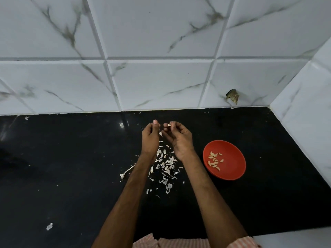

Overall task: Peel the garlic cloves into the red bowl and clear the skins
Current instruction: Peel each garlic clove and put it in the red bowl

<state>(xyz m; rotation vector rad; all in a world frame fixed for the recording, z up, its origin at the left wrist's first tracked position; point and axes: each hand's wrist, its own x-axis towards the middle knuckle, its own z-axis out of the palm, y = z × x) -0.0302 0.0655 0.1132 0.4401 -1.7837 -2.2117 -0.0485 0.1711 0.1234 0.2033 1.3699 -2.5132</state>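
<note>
Now, head view: both hands up over the counter [71,158], close together, tips just apart.
Right hand [179,138]: fingers curled, pinching a small garlic clove [168,125] at the tips.
Left hand [150,136]: fingers curled, thumb and finger tip pressed together; maybe a bit of skin between them, too small to tell.
Garlic clove: up in the air, past the far end of the skins, not in the bowl yet.
Long side of the clove: too small to tell.
Red bowl [231,169]: on the counter, to the right of the right hand and nearer the body; well apart from the left hand.
Peeled cloves [214,161]: a little heap lying in the left part of the bowl.
Skins [165,163]: spread on the counter under and between the two wrists, left of the bowl, not touching it.
Nearer hand to the bowl: the right one, the same one holding the clove.
Next move, a guess: with the clove bare, a short carry to the right and back toward the body, then a drop over the bowl.
Clearing the skins: not done yet.
</note>
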